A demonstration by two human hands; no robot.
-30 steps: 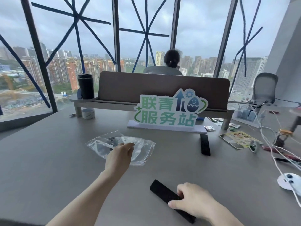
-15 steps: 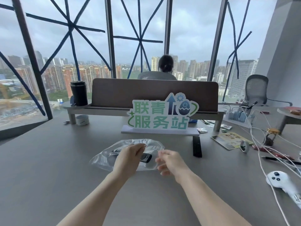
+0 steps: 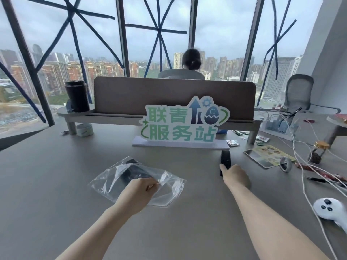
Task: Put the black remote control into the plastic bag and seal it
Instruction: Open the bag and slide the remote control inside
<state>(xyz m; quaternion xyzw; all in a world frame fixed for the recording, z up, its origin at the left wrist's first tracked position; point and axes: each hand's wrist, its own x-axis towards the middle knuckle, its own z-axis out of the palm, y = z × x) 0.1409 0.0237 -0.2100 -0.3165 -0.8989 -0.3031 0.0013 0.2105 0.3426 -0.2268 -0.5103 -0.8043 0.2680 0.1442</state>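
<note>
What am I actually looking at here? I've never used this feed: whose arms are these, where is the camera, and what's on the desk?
There is no machine: these are a person's two bare arms, seen from one wide-angle camera worn on their head, looking forward and down. The left hand pinches the clear plastic zip bag, which lies on the grey desk; a dark object shows through it. The right hand is touching a slim black remote control that lies flat on the desk in front of the green and white sign; it does not grip it. On the right lie white cables and a white game controller.
</note>
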